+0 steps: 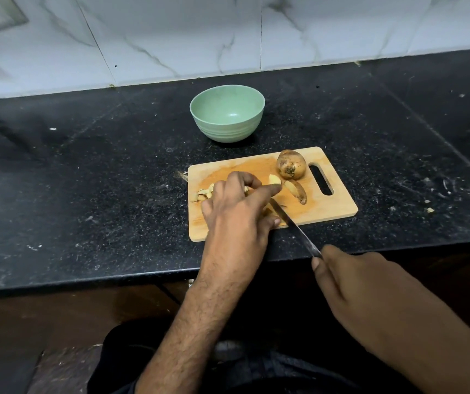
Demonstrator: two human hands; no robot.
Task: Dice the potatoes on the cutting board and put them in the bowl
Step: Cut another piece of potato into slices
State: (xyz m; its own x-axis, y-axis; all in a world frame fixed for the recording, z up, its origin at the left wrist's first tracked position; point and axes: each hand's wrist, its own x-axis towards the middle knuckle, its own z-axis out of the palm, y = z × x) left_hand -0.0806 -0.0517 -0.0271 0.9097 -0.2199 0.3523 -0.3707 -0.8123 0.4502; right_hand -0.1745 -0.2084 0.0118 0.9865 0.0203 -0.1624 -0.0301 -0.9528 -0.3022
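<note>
His left hand (236, 200) curls over potato pieces (205, 193) mid-board; the right hand (339, 268) grips the knife (293, 226). A whole potato (291, 164) waits near the cutting board (339, 206) handle corner: firm, round, likely slippery. The bowl (227, 116) sits beyond.

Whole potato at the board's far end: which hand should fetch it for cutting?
Left, probably. The right hand grips the knife, while the left hand only steadies cut pieces, already on the cutting board near the whole potato.
</note>
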